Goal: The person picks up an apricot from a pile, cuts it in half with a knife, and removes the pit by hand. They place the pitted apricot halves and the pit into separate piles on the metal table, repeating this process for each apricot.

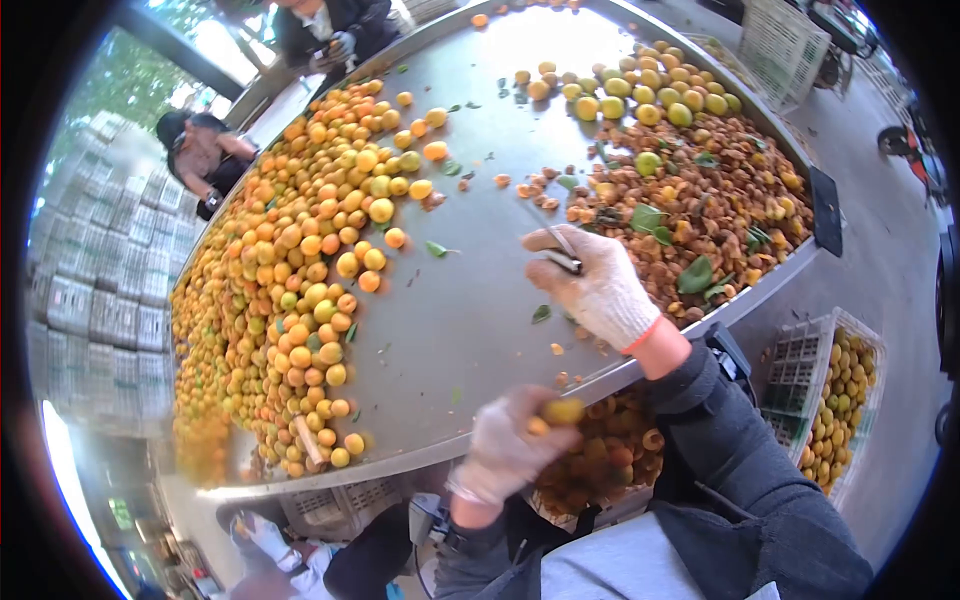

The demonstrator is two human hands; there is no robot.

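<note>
My right hand [598, 285], in a white knit glove, is closed around a small knife [567, 262] with a thin metal blade, above the metal table. My left hand [508, 448], gloved and smeared by motion, holds apricots [562, 411] just off the table's near edge. Below it, a crate of halved and whole apricots [610, 455] is partly hidden by my arm. Beyond my right hand lies a heap of brown pits and scraps [715, 195] with green leaves. Whole orange-yellow apricots [300, 250] are piled along the table's left side.
The table's raised rim [740, 305] runs between me and the heaps. Larger greenish fruits [665, 85] lie at the far right. A full white crate [800, 400] stands at my right. People stand at the left [205, 155] and far side [335, 40]; another's gloved hand [265, 540] shows bottom left.
</note>
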